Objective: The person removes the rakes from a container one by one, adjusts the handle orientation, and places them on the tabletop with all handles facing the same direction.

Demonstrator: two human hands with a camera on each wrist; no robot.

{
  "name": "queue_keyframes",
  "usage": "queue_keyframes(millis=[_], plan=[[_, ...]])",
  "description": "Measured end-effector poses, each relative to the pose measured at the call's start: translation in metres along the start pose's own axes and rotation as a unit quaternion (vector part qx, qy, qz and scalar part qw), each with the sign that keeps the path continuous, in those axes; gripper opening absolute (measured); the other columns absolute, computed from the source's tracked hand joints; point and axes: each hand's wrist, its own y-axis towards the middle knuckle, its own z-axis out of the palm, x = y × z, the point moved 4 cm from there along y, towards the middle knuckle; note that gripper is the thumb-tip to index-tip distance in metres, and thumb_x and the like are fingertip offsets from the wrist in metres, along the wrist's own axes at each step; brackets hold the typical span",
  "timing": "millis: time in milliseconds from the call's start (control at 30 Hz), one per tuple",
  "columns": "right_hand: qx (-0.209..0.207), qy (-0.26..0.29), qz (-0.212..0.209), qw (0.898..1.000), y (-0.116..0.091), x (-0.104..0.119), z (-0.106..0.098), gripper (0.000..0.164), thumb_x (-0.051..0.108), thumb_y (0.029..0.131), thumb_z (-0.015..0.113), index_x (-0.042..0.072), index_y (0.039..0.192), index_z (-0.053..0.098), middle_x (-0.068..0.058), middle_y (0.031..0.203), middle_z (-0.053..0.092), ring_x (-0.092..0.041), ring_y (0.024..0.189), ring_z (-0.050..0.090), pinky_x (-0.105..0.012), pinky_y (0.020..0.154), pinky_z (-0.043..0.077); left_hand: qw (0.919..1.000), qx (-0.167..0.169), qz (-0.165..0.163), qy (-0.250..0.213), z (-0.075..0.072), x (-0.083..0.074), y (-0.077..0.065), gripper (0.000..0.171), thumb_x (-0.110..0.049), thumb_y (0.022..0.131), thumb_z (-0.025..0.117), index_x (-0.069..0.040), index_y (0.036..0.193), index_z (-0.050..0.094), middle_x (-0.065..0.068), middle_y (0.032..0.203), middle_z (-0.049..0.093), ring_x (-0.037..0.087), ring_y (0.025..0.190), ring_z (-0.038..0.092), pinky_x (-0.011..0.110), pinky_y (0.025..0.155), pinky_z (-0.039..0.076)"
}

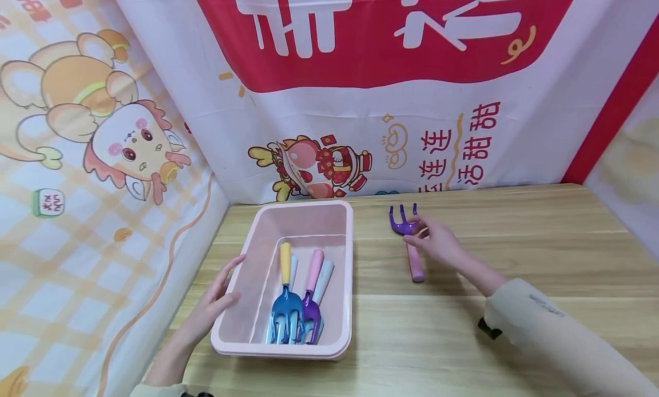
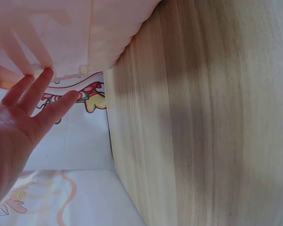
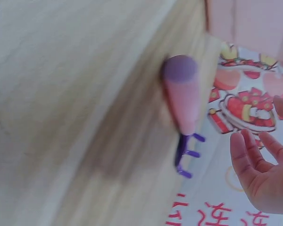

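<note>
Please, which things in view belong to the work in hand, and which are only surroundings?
Likely part of the work:
purple fork outside the tub, near the right hand
pink tub, touched by the left hand
tools inside it

Only surroundings:
wooden table
printed cloths

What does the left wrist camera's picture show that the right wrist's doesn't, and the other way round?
Only the left wrist view: the left hand, its fingers at the wall of the pink bin.
Only the right wrist view: the right hand and the purple rake with its pink handle.
Both: part of the pink bin, the wooden table and the printed cloth.
</note>
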Motion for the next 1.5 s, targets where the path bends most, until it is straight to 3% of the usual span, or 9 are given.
queue_keyframes(millis=[300, 733, 1033, 1233, 1500], plan=[[0.004, 0.002, -0.071, 0.997, -0.006, 0.036, -0.009, 0.047, 0.020, 0.090, 0.070, 0.001, 0.130, 0.054, -0.015, 0.107, 0.064, -0.031, 0.099, 0.058, -0.046, 0.084, 0.050, 0.9999, 0.003, 0.005, 0.010, 0.000, -0.001, 0.002, 0.067, 0.004, 0.095, 0.043, -0.012, 0.155, 0.017, 0.044, 0.127, 0.038, 0.031, 0.102, 0.061, 0.050, 0.071, 0.056], [0.046, 0.029, -0.170, 0.984, -0.006, 0.089, -0.019, 0.048, 0.014, 0.087, 0.073, 0.004, 0.130, 0.055, -0.012, 0.112, 0.063, -0.027, 0.102, 0.059, -0.040, 0.082, 0.053, 0.9999, 0.005, 0.010, 0.011, 0.000, -0.002, 0.003, 0.066, 0.003, 0.096, 0.043, -0.011, 0.155, 0.017, 0.044, 0.126, 0.039, 0.031, 0.104, 0.060, 0.047, 0.073, 0.057], [0.089, -0.047, -0.260, 0.960, 0.006, 0.128, -0.022, 0.055, 0.019, 0.084, 0.077, 0.006, 0.132, 0.055, -0.009, 0.121, 0.061, -0.023, 0.108, 0.056, -0.043, 0.084, 0.050, 0.9998, 0.003, 0.011, 0.015, -0.001, -0.002, 0.002, 0.065, 0.003, 0.096, 0.043, -0.011, 0.155, 0.017, 0.043, 0.128, 0.038, 0.028, 0.107, 0.059, 0.043, 0.075, 0.056], [0.137, -0.070, -0.271, 0.950, 0.019, 0.152, -0.015, 0.057, 0.025, 0.083, 0.078, 0.012, 0.134, 0.056, -0.002, 0.124, 0.060, -0.020, 0.113, 0.054, -0.045, 0.092, 0.047, 0.9998, 0.002, 0.011, 0.018, -0.002, -0.001, 0.001, 0.065, 0.003, 0.097, 0.044, -0.011, 0.155, 0.017, 0.043, 0.129, 0.038, 0.026, 0.108, 0.058, 0.042, 0.077, 0.056], [0.215, -0.091, -0.286, 0.929, 0.032, 0.176, 0.008, 0.063, 0.031, 0.083, 0.078, 0.011, 0.138, 0.053, -0.003, 0.126, 0.058, -0.021, 0.118, 0.052, -0.043, 0.100, 0.042, 0.9996, 0.007, 0.021, 0.016, -0.002, 0.000, 0.000, 0.064, 0.003, 0.097, 0.042, -0.008, 0.154, 0.016, 0.044, 0.130, 0.036, 0.026, 0.109, 0.058, 0.043, 0.078, 0.056]])
